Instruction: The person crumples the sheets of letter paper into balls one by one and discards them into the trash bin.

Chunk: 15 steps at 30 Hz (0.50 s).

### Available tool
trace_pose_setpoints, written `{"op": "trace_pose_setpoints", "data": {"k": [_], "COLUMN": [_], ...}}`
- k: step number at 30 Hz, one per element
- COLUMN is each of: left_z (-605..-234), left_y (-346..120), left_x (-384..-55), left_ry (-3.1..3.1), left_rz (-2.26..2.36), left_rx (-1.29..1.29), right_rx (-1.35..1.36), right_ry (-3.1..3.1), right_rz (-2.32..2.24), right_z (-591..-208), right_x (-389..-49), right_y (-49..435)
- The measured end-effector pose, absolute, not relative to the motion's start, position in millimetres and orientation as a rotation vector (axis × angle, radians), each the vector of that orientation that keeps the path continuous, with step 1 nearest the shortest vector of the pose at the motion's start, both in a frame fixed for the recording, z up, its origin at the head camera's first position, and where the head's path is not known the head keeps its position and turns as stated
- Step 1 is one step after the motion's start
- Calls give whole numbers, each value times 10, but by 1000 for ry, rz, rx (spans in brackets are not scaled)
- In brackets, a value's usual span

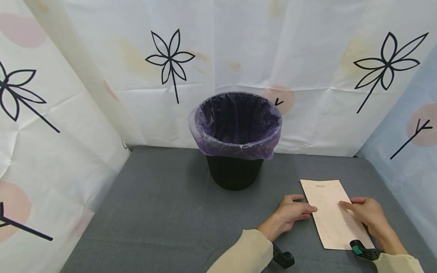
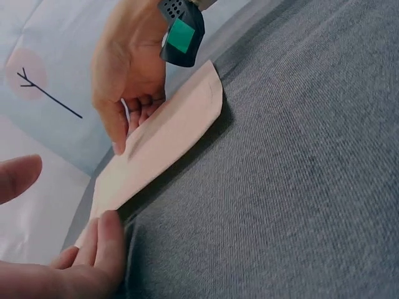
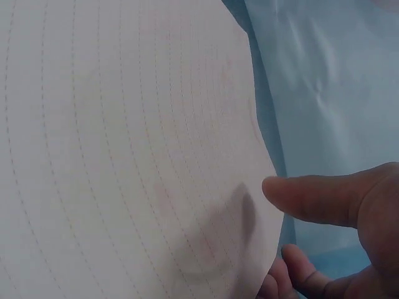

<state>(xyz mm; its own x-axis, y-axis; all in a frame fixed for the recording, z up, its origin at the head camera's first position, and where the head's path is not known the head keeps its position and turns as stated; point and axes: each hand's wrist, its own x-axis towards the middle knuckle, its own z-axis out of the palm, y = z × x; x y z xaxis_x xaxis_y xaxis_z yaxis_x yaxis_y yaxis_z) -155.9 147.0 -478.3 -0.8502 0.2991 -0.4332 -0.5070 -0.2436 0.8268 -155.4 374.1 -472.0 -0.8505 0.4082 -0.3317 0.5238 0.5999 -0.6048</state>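
Note:
A pale pink sheet of lined paper [image 1: 332, 212] lies lengthwise at the right of the table; its dashed lines show in the right wrist view. At its left edge, the fingertips of my left hand [image 1: 290, 213] touch the paper. The left thumb stands apart from those fingers in the left wrist view. My right hand [image 1: 370, 214] holds the opposite edge, thumb over the top face and the other fingers curled at the underside. A shadow of the right thumb [image 3: 318, 198] falls on the lined face. The near edge of the paper [image 2: 168, 137] is slightly raised, with shadow beneath.
A black bin [image 1: 235, 172] with a purple plastic liner [image 1: 235, 148] stands at the back middle of the grey table [image 1: 146, 212]. White patterned sheets [image 1: 102, 76] hang behind and on both sides. A black band [image 1: 365, 250] is on the right wrist.

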Motion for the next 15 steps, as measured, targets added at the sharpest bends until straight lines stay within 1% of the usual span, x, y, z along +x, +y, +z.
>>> {"op": "trace_pose_setpoints", "data": {"k": [3,10,15], "left_z": [-4784,-4767,-4696], "left_y": [1469,1417,1282], "left_x": [-1558,-1567,-1560], "left_ry": [1600,1850,2038], "left_rz": [2154,2205,2130], "left_rx": [-256,-319,-226], "right_rx": [747,537,385], "right_ry": [2680,2633,2565], "right_rz": [-1135,-1258,-1358], "right_z": [-4729,-4683,-4622], "right_x": [-1542,-1516,-1476], "right_y": [3747,3733,3658]}}
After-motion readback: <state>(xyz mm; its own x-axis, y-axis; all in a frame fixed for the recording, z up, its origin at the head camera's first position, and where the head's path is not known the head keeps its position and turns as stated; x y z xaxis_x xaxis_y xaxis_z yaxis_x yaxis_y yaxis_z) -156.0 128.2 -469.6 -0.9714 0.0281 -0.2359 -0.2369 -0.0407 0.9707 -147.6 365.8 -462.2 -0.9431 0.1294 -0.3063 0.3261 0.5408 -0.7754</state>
